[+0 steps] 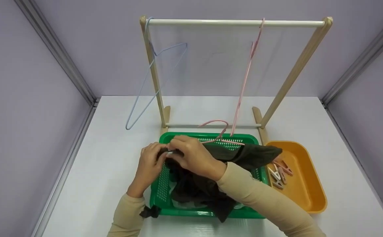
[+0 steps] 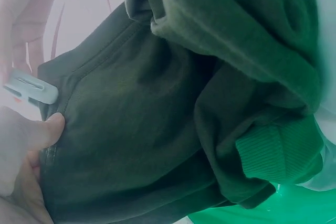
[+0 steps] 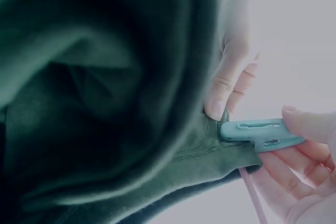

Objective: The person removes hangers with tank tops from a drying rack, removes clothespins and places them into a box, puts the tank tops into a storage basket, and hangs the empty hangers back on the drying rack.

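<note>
A dark green garment [image 2: 126,108] with a stitched edge and a ribbed cuff [image 2: 278,153] hangs along a pink hanger [image 1: 222,135] over the green basket [image 1: 211,213]. My left hand [image 1: 150,164] pinches the garment's edge between thumb and fingers, at the left end. Beside it my right hand [image 1: 193,157] holds a pale blue-green clothespin [image 3: 260,132], thumb on one side and fingers on the other. The clothespin's jaws sit over the garment's corner, close to my left thumb [image 2: 50,129]. In the right wrist view, part of the hanger [image 3: 252,195] shows below that corner.
More dark cloth [image 1: 191,191] lies in the basket. Behind stands a wooden rack [image 1: 285,74] with a white bar [image 1: 211,22], carrying a blue hanger [image 1: 142,112] and another pink hanger [image 1: 244,82]. To the right is a yellow tray [image 1: 310,181] with several clothespins [image 1: 282,176].
</note>
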`<state>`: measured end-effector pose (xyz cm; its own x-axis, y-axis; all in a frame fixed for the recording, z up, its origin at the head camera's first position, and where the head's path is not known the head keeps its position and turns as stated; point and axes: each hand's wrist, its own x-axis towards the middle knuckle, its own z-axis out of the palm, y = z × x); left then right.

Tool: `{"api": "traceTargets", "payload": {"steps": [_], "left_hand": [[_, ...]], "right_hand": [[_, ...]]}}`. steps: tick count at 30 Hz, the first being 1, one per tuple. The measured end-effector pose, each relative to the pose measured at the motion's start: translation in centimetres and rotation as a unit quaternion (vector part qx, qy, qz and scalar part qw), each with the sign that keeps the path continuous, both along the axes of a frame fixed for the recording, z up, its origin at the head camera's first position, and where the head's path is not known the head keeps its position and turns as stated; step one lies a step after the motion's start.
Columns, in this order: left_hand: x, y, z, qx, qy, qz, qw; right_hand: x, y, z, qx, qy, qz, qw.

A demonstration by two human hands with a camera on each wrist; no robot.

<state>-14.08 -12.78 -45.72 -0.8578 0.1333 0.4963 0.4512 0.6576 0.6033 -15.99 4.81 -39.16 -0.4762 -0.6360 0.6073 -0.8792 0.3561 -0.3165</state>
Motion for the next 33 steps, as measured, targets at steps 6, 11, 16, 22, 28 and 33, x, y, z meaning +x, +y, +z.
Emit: {"api": "traceTargets", "payload": {"steps": [6, 11, 16, 22, 28, 33], "left_hand": [[-0.1, 0.0, -0.1, -0.006, 0.019, -0.001, 0.9998], [-0.1, 0.0, -0.1, -0.002, 0.02, -0.001, 0.9998], [-0.1, 0.0, 0.0, -0.004, 0.015, -0.002, 0.9999], [-0.1, 0.0, 0.1, -0.001, -0.005, 0.0, 1.0], [-0.2, 0.0, 0.2, 0.008, -0.032, 0.006, 0.9994], [-0.2, 0.0, 0.2, 0.012, -0.036, 0.009, 0.9992]], "right_hand": [[0.1, -0.1, 0.0, -0.045, 0.028, 0.02, 0.9984], [0.5, 0.0, 0.1, -0.05, 0.026, 0.022, 0.9982], [0.7, 0.2, 0.0, -0.054, 0.025, 0.023, 0.998], [0.9, 0.6, -0.1, -0.059, 0.023, 0.032, 0.9975], [1.0, 1.2, -0.2, -0.05, 0.001, 0.025, 0.9984], [1.1, 1.6, -0.4, -0.044, -0.008, 0.019, 0.9988]]}}
